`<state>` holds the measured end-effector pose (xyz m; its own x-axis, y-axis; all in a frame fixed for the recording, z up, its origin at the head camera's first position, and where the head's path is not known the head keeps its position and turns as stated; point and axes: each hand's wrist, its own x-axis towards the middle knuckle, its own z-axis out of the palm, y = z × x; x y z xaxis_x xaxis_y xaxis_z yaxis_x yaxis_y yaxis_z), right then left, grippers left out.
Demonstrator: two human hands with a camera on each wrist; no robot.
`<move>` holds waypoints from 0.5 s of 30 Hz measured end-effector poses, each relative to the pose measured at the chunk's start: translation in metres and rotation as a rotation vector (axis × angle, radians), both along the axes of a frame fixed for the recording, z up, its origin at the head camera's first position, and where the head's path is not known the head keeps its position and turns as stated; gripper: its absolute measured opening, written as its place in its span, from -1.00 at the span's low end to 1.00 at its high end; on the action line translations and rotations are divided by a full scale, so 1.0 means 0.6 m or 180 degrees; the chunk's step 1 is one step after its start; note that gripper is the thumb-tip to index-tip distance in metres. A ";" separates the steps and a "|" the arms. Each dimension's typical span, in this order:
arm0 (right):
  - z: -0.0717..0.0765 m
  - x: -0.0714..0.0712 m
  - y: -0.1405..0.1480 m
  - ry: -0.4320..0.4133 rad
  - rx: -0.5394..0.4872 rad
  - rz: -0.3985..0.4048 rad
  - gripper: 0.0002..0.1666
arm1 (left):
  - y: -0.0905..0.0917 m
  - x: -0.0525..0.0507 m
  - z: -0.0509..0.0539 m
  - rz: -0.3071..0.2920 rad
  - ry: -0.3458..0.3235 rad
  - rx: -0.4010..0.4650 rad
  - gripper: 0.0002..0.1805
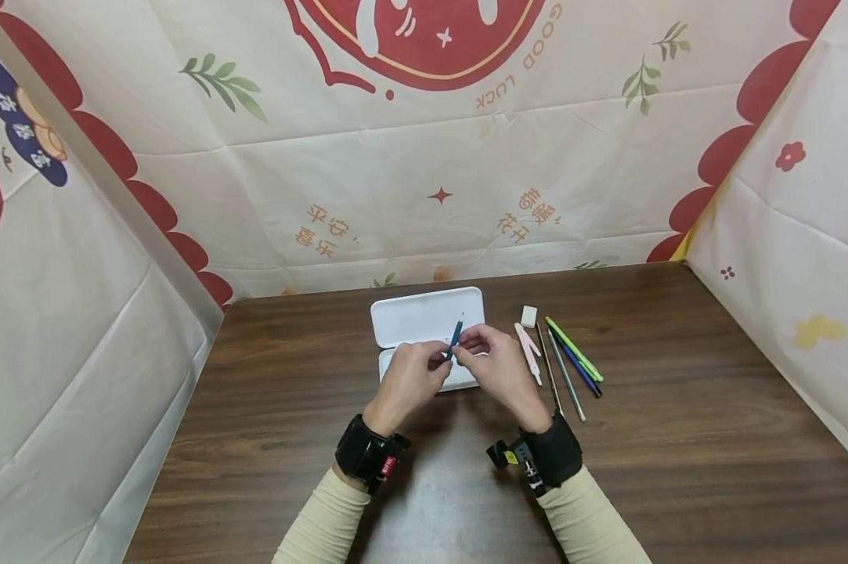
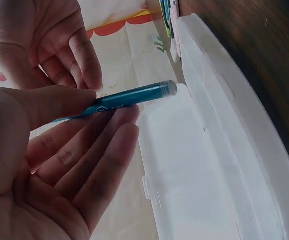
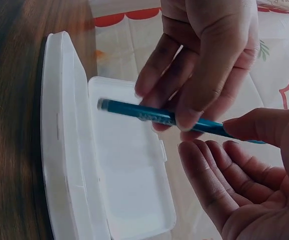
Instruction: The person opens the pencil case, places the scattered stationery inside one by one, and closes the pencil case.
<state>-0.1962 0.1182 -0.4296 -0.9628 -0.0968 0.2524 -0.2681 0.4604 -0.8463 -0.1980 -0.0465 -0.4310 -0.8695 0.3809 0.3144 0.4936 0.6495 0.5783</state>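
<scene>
A blue pencil [image 1: 456, 335] is held tilted above the open white case [image 1: 427, 317], its point upward. The left hand [image 1: 411, 376] pinches it between thumb and fingers near its lower end; this hand [image 2: 59, 160] leaves the clear-capped end of the pencil [image 2: 134, 96] exposed. From the other side the right hand [image 1: 501, 368] meets the pencil. In the right wrist view the right hand [image 3: 254, 170] has its thumb over the pencil [image 3: 134, 111], fingers curved beneath, farther along than the left hand [image 3: 209, 65]. The case's lower tray [image 3: 59, 150] is partly hidden by the hands in the head view.
Right of the case lie a white eraser [image 1: 528, 316], a pink compass-like tool [image 1: 528, 352], a dark thin pencil [image 1: 548, 368], a grey-green pencil [image 1: 568, 377], a blue pen [image 1: 580, 366] and a green pen [image 1: 574, 348]. Patterned cloth [image 1: 395, 172] stands behind the wooden table [image 1: 290, 407].
</scene>
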 end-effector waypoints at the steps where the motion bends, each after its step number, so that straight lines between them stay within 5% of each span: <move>1: 0.001 0.001 0.001 -0.0006 -0.0011 0.0005 -0.85 | 0.000 0.000 0.002 0.0005 -0.0040 -0.0011 -0.84; 15: -0.004 0.004 0.023 -0.0147 -0.0027 0.0011 -0.80 | -0.012 -0.004 0.007 0.0188 -0.0040 -0.0304 -0.82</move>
